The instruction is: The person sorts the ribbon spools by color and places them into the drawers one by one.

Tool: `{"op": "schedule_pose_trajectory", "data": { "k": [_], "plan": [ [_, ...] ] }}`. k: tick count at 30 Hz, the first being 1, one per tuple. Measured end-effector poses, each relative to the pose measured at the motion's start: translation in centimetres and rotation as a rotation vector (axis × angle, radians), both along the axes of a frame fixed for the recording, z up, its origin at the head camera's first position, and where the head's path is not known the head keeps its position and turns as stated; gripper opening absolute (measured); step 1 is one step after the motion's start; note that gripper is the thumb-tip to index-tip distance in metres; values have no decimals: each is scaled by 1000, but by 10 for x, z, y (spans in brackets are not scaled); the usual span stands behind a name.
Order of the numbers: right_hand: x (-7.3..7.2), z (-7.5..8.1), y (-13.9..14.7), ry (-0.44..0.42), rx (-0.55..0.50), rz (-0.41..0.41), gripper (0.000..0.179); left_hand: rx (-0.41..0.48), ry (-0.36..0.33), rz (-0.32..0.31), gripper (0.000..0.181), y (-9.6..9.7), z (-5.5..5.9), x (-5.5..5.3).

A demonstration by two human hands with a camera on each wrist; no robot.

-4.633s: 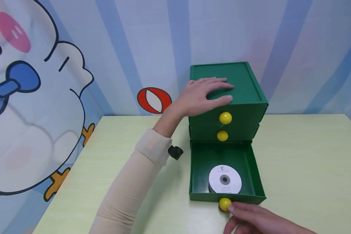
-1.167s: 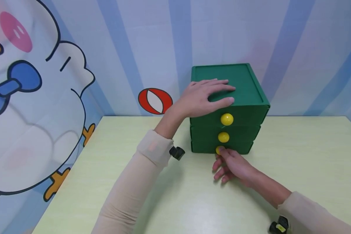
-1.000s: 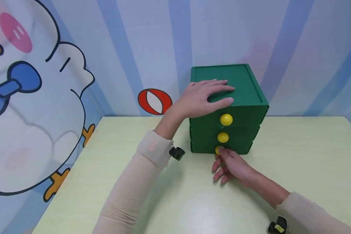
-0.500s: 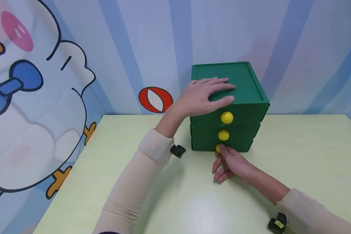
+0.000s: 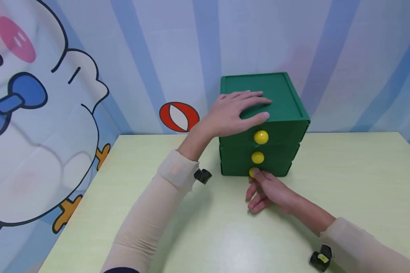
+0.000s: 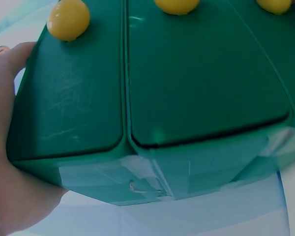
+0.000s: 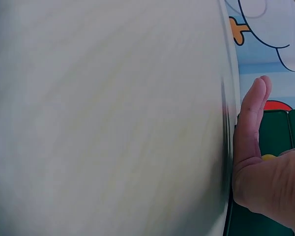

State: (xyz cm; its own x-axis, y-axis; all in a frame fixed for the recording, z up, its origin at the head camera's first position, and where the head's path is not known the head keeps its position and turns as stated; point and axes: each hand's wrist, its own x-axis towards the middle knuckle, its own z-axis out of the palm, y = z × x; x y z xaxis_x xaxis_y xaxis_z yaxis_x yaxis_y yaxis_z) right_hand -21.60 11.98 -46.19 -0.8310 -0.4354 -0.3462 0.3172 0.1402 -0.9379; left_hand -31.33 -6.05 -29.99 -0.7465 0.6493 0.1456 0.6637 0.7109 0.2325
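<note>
A green three-drawer box (image 5: 280, 131) stands at the back of the table, each drawer front bearing a round yellow knob. All three drawers are closed. My left hand (image 5: 233, 113) rests on its top, fingers spread and fairly straight. In the left wrist view that hand (image 6: 5, 167) lies along the edge beside the top drawer front. Down at the bottom drawer, my right hand (image 5: 274, 190) pinches the lowest yellow knob (image 5: 252, 172), its other fingers loosely bent below. The right wrist view shows this hand (image 7: 268, 184) from the side, partly covering the green fronts.
A pale wooden table (image 5: 355, 182) carries the box. Behind it hangs a blue-striped backdrop (image 5: 259, 38) with a cartoon bird (image 5: 41, 151) and a red-and-white printed shape (image 5: 179, 116). Small black cameras (image 5: 202, 176) sit at both sleeve cuffs.
Earlier the bottom drawer stood pulled out with a stack of white discs inside; the right hand has pushed it in. Over the last second both hands have stayed almost still.
</note>
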Motion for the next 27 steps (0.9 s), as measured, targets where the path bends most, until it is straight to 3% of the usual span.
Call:
{"op": "schedule_pose_trajectory", "data": {
  "k": [5,11,15,23,27],
  "plan": [
    [0,-3,-2,-14,-18,-7,42,68,21,-16,53,-7,-8,-1],
    [-1,-5,3,-43,-65,-8,47,303,50,-97,36,-13,-20,-5],
    [-2,-4,7,-51,-75,-11,49,401,82,-127,36,-12,-26,-8],
    [-6,-6,8,-46,-61,-39,48,415,90,-228,60,-28,-44,-17],
    [-10,-6,6,-65,-65,-83,43,407,86,-212,69,-47,-53,-17]
  ]
}}
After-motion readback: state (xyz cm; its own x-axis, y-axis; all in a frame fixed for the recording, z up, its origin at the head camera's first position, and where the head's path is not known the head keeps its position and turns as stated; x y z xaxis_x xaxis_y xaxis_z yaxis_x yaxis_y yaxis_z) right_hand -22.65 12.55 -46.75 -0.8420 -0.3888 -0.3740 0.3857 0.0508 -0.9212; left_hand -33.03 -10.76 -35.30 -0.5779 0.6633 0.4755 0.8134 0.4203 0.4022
